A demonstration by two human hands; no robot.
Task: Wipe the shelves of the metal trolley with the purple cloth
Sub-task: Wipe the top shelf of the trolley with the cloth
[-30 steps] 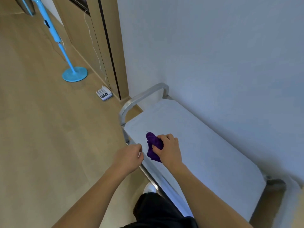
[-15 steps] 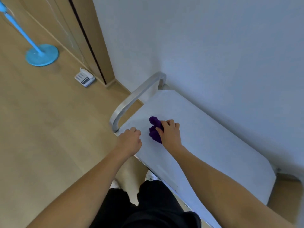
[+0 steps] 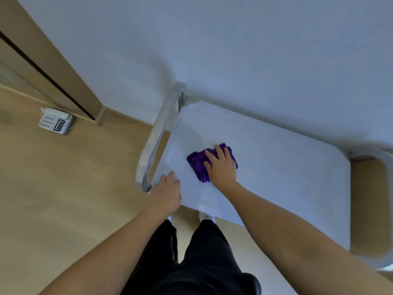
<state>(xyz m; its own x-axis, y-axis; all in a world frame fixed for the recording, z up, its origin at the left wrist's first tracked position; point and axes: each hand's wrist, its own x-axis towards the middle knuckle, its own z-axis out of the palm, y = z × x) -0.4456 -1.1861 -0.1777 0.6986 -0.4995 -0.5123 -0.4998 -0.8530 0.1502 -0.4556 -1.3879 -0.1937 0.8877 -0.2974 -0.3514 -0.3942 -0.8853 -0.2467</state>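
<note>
Head view, looking steeply down. Metal trolley (image 3: 276, 167) standing against a pale wall, its top shelf (image 3: 287, 177) broad and bare, with a curved handle bar (image 3: 158, 133) at the left end. Purple cloth (image 3: 198, 165) lying bunched on the left part of that shelf, just right of the handle bar. Right hand (image 3: 221, 167) spread flat over the cloth, fingers (image 3: 220, 152) extended toward the wall, palm pressing down rather than clutching; cloth showing on the left and at the far edge of the hand. Left hand (image 3: 168, 192) resting on the near left corner of the shelf, beside the lower end of the handle bar, fingers loosely curled over the edge; whether actually gripping the rim, cannot tell. Dark trousers and 2 pale shoe tips showing below the near edge. On the wooden floor at far left, a small white phone-like device (image 3: 55, 121) beside a door frame, well apart from the trolley.

Step in hand, by the look of it: wiping the top shelf, begun at the left end. Most of the shelf to the right apparently not yet covered; lower shelves hidden from here. Next move likely calling for steady downward pressure and long strokes to the right, with the left hand bracing the trolley against rolling.
</note>
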